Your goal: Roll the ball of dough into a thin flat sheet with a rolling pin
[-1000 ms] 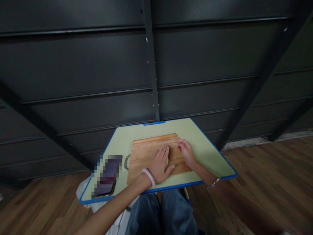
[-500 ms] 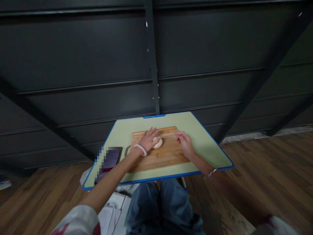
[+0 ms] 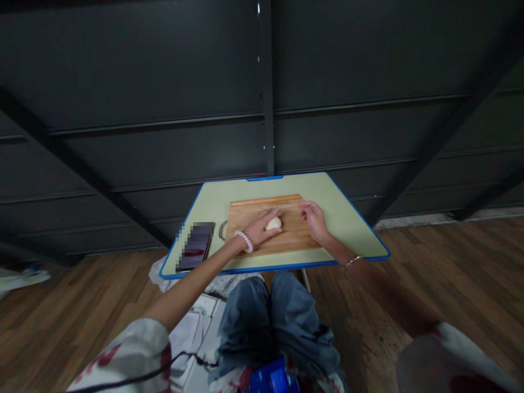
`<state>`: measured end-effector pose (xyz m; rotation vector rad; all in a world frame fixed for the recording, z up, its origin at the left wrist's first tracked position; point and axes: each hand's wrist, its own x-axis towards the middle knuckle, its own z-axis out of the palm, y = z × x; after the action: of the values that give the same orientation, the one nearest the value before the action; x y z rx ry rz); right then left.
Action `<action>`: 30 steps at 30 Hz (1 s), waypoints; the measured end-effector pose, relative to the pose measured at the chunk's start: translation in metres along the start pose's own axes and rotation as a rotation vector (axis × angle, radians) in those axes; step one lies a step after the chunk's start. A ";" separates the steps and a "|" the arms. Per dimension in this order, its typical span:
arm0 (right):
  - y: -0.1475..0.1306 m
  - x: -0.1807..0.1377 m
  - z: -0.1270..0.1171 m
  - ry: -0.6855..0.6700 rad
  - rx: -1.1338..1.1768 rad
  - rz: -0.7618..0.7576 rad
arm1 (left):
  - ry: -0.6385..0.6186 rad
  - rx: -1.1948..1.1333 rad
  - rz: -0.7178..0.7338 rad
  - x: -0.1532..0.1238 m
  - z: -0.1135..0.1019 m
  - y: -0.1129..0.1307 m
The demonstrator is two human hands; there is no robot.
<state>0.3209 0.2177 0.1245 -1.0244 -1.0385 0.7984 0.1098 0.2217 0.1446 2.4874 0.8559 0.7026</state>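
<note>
A small pale ball of dough [image 3: 274, 223] rests on the wooden cutting board [image 3: 292, 237]. My left hand [image 3: 258, 227] cups it, thumb on the near side and fingers along the far side. Part of the ball is hidden by the hand. Over the board's right side, apart from the dough, my right hand [image 3: 314, 216] is loosely closed with its fingers curled in; nothing shows between them. Along the board's far edge runs a wooden strip or rod [image 3: 265, 200].
The board lies on a pale green folding table [image 3: 347, 229] with a blue rim. A phone [image 3: 196, 245] lies at its left, near the board's metal handle [image 3: 222, 230]. Dark wall panels [image 3: 184, 147] stand behind. Below left are white boxes or papers [image 3: 190, 333].
My left hand has gone from lying flat and spread over the dough to cupping it from the side. The right hand stays curled. The view has tilted down.
</note>
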 end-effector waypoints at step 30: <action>0.004 0.004 -0.001 -0.017 -0.022 0.017 | -0.652 0.230 -0.351 -0.259 0.157 0.058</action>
<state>0.3227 0.2229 0.1216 -1.0482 -1.0569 0.8123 0.0495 -0.0235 -0.0320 2.4116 1.0983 -0.3309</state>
